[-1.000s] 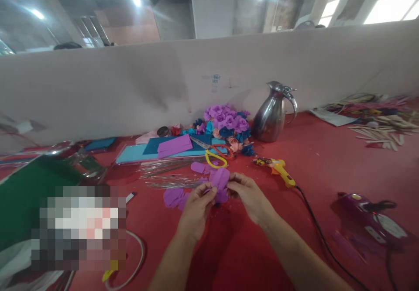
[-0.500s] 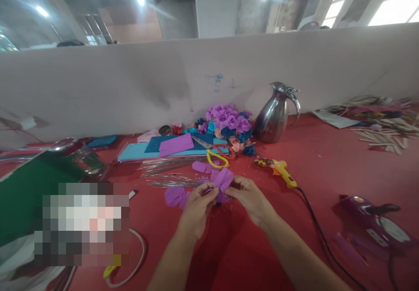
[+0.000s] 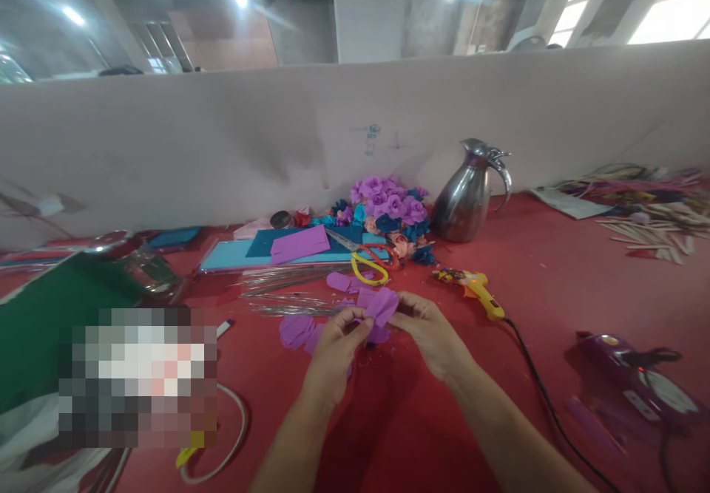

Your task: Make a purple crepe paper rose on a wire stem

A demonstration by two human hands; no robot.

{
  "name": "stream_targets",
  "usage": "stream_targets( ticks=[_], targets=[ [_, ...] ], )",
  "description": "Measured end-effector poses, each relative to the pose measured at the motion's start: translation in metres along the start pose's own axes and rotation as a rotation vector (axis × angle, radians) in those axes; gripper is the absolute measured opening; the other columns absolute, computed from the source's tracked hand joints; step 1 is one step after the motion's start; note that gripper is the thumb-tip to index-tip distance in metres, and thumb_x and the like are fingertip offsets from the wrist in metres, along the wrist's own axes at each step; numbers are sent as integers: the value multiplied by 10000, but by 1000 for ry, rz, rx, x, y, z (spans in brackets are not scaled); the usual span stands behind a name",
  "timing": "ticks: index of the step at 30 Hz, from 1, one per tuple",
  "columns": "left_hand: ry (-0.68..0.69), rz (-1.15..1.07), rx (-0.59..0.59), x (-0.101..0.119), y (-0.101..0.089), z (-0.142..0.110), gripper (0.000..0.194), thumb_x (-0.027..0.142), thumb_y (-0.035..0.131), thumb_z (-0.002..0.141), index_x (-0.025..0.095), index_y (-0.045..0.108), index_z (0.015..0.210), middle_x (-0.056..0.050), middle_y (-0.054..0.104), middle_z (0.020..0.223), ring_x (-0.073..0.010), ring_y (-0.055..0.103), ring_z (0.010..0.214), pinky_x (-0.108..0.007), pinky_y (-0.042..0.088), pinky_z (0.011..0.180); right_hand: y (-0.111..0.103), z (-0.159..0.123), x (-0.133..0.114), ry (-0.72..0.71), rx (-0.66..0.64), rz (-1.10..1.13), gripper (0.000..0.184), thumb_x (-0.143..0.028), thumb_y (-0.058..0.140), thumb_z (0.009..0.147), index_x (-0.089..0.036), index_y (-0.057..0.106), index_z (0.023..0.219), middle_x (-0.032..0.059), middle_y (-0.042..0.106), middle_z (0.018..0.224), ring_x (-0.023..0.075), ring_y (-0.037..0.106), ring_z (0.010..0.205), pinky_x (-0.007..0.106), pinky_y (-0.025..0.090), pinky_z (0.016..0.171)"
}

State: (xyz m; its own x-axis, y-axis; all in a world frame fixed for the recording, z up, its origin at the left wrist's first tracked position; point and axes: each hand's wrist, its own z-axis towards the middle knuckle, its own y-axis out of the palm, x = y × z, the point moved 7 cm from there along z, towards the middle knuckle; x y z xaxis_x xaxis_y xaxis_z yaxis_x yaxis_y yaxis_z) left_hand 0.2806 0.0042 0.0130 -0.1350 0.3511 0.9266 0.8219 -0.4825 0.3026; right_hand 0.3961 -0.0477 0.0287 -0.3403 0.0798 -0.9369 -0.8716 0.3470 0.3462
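Note:
Between my two hands is a purple paper petal [image 3: 382, 304], held above the red table. My left hand [image 3: 338, 349] pinches its lower left side between thumb and fingers. On the right edge, my right hand [image 3: 424, 330] grips it with thumb and fingertips. More cut purple petals [image 3: 296, 330] lie in a loose pile left of my hands, partly hidden by the left one. Farther back are other purple paper pieces [image 3: 341, 281] and scissors [image 3: 370, 267] with one yellow and one red handle. Thin wires [image 3: 293, 306] lie just beyond the pile.
Purple paper flowers [image 3: 388, 201] are heaped by the wall, beside a steel jug [image 3: 463, 194]. A yellow glue gun [image 3: 480, 293] with a black cord lies right of my hands. A purple device [image 3: 637, 375] sits at far right, wooden sticks [image 3: 654, 234] behind it.
The held petal has tilted and shifted slightly right and down. Both hands keep their pinch on it, fingers moving only a little.

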Motion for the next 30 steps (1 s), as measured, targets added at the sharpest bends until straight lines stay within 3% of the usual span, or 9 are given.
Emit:
stream_targets(
  ticks=[4, 11, 17, 22, 30],
  targets=[
    [15, 36, 17, 1, 0, -1, 155, 256, 751, 621, 169, 684, 729, -6, 633, 687, -118, 535, 631, -220, 396, 626, -5, 0, -2, 12, 40, 40, 152, -217, 706, 637, -207, 746, 784, 13, 708, 742, 153, 591, 694, 268, 441, 703],
    [-27, 10, 23, -2, -1, -2, 156, 249, 750, 623, 169, 671, 731, 14, 591, 625, -96, 494, 572, -207, 356, 570, -12, -1, -2, 17, 93, 85, 212, -131, 618, 606, -203, 757, 749, 10, 710, 704, 141, 583, 659, 251, 434, 668],
    [-103, -104, -31, -6, 3, -2, 230, 254, 792, 579, 165, 650, 738, 25, 570, 643, -62, 456, 543, -186, 333, 539, -1, -1, -9, 17, -15, 17, 169, -213, 709, 617, -206, 759, 778, 24, 726, 753, 178, 618, 715, 316, 454, 766],
    [-126, -103, -72, -7, 5, -3, 244, 262, 783, 596, 175, 618, 754, 33, 547, 683, -58, 432, 564, -174, 327, 540, 4, -1, -10, 23, -55, -46, 188, -315, 770, 588, -204, 759, 739, 20, 717, 698, 187, 620, 720, 329, 462, 762],
    [-48, 27, -92, -9, 2, 1, 182, 271, 713, 682, 177, 587, 774, 41, 497, 655, -64, 393, 562, -188, 299, 549, 5, -3, -12, -28, -132, -90, 152, -234, 618, 663, -194, 743, 738, 20, 689, 695, 171, 595, 701, 293, 450, 717]
  ],
)
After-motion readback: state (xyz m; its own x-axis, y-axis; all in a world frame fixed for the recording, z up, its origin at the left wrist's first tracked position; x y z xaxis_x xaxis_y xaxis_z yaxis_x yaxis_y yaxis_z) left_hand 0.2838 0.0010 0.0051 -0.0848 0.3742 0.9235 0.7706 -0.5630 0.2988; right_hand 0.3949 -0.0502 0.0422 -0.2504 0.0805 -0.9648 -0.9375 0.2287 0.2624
